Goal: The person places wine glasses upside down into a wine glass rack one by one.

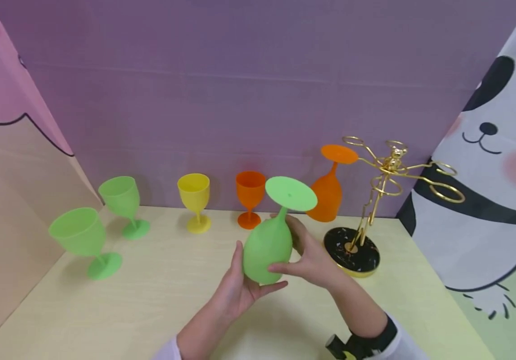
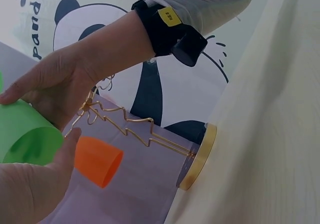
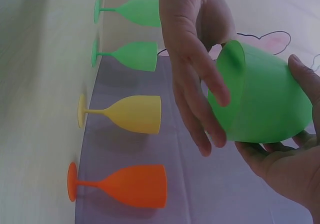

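A green plastic goblet is upside down above the table, its round foot on top and tilted to the right. My right hand holds the bowl, thumb on the near side and fingers wrapped behind. My left hand is spread at the bowl's left side and lower rim, its fingers fairly straight in the right wrist view. To the right stands a gold stand with ring-ended arms and a round black base. An orange goblet hangs upside down from one of its left arms.
Upright along the back of the table are an orange goblet and a yellow goblet. Two green goblets, one at the back and one further forward, stand at the left. A purple backdrop rises behind.
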Action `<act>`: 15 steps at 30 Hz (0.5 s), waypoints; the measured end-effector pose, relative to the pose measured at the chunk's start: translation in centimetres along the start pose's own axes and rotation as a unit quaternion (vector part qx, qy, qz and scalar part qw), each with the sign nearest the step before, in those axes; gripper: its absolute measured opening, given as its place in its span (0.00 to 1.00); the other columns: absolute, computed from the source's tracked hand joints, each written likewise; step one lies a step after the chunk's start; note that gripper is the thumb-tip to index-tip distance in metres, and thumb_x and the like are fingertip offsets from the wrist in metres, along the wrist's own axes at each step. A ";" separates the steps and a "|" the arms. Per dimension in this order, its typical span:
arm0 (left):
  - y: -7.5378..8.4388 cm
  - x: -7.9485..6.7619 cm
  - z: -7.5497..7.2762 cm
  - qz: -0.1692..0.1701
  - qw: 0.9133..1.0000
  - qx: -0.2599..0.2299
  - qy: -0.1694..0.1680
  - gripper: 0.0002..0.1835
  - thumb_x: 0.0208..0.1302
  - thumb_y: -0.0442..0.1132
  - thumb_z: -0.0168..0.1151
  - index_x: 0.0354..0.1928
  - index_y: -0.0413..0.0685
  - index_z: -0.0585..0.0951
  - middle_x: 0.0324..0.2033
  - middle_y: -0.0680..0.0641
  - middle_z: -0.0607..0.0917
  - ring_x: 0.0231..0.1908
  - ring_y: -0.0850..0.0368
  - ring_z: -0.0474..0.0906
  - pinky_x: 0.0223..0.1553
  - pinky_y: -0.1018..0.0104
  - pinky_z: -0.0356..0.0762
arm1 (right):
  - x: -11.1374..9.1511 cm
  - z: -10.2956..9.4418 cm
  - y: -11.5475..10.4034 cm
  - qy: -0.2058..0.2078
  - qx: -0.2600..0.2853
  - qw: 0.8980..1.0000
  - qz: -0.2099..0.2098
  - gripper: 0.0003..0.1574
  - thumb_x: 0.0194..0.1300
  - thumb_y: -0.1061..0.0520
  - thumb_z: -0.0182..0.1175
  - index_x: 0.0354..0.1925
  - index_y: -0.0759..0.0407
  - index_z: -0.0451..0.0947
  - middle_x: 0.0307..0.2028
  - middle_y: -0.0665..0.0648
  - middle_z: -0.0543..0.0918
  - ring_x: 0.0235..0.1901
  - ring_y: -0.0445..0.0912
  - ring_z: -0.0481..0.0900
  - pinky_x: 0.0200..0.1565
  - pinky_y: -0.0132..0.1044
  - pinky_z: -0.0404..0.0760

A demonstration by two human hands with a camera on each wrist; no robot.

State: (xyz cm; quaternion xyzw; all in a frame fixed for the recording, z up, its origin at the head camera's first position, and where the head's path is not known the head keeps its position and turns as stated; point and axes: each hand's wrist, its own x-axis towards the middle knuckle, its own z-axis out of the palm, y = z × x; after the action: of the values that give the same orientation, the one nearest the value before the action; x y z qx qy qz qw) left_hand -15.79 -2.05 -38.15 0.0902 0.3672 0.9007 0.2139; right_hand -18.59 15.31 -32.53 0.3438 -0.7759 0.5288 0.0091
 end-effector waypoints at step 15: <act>6.2 -1.4 -2.8 0.115 0.982 0.144 0.052 0.31 0.71 0.57 0.34 0.70 0.54 0.46 0.68 0.43 0.55 0.64 0.45 0.56 0.57 0.40 0.64 | 0.1 -2.6 -0.2 0.050 -0.040 0.996 0.065 0.59 0.46 0.53 0.72 0.68 0.54 0.48 0.62 0.58 0.63 0.58 0.51 0.65 0.60 0.55 0.64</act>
State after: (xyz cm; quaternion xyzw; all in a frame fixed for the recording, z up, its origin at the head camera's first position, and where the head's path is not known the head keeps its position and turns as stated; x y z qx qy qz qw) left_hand -17.42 -8.40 -35.82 0.1142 0.4905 0.8607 0.0743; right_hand -19.45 17.41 -31.20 0.2649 -0.8155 0.5139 0.0273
